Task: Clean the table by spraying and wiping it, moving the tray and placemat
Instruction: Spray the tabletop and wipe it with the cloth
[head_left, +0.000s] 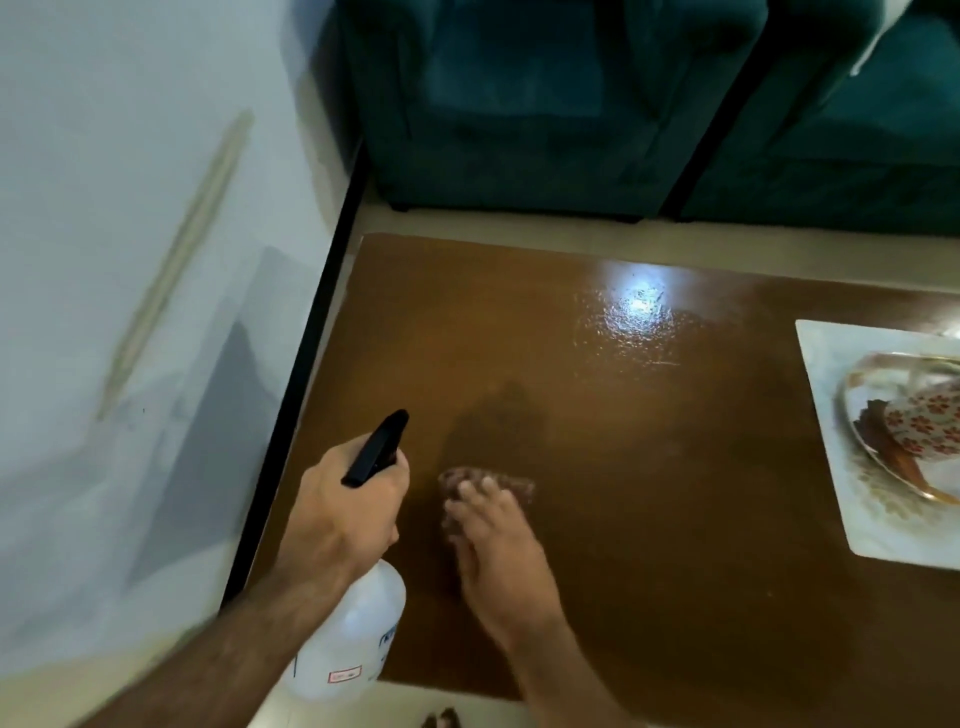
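Note:
My left hand (345, 512) grips the neck of a clear spray bottle (353, 629) with a black trigger head, held above the near left corner of the brown table (649, 441). My right hand (493, 551) lies flat with straight fingers on a brown cloth (519, 486), pressing it against the tabletop. At the right edge a white placemat (831, 395) lies on the table with a shiny tray (872, 452) on top, holding a floral cup. A wet, glossy patch shows toward the far middle of the table.
A white wall with a black skirting strip (317, 332) runs along the table's left side. Two dark green armchairs (519, 104) stand just beyond the far edge. Pale floor shows around the table.

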